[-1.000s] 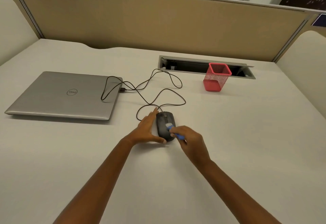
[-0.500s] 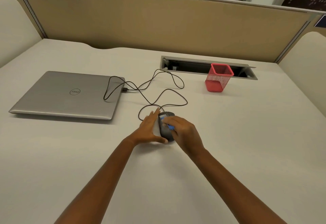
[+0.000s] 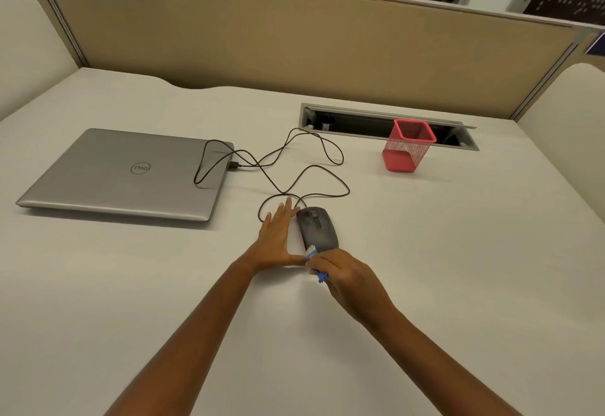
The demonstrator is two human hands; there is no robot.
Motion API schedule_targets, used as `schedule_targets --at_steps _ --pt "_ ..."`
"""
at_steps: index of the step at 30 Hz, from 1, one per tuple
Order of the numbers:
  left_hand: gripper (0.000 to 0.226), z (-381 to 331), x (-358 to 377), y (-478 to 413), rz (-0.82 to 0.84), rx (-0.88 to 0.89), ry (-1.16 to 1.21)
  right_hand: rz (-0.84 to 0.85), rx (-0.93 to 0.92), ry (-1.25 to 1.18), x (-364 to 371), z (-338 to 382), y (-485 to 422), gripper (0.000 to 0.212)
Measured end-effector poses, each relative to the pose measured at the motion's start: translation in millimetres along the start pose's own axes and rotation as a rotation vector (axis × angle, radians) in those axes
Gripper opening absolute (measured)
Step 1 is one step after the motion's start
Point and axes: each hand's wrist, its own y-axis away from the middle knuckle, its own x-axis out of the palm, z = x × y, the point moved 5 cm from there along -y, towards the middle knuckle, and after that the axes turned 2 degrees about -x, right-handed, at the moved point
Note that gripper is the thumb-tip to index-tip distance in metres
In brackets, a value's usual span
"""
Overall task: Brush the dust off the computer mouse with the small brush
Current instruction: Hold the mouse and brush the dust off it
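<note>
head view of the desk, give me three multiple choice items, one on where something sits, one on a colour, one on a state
1. Where is the left hand?
A. flat against the mouse's left side
B. on the laptop
C. in the mesh cup

2. What colour is the mesh cup?
A. green
B. red
C. black

3. What state is the laptop in?
A. open, screen lit
B. closed
C. standing on edge

Answers:
1. A, its palm lies beside the mouse.
2. B, its mesh and base are red.
3. B, the lid is down with the logo on top, the cable plugged into its side.

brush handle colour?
Blue, with white bristles; the brush sits in the right hand, head view.
</note>
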Motion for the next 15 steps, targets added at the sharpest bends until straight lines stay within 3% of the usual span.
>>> schedule_targets --at_steps 1,4,8,11,15 --pt "0.143 0 -1 0 0.004 0.001 -0.007 -0.006 0.018 -0.027 -2 0 3 0.012" --pt "0.127 1 -4 3 0.004 -0.012 -0.003 -0.046 0.151 -0.174 -13 -5 10 0.041" --pt "0.121 4 -6 5 0.004 -0.026 0.010 -0.224 0.372 -0.382 -30 -30 5 0.015" --pt "0.118 -2 -4 5 0.013 -0.057 0.038 -0.372 0.474 -0.444 -33 -50 -7 0.014" --pt "0.120 -10 2 2 0.000 -0.071 0.025 -0.412 0.625 -0.495 -15 -67 -8 0.015"
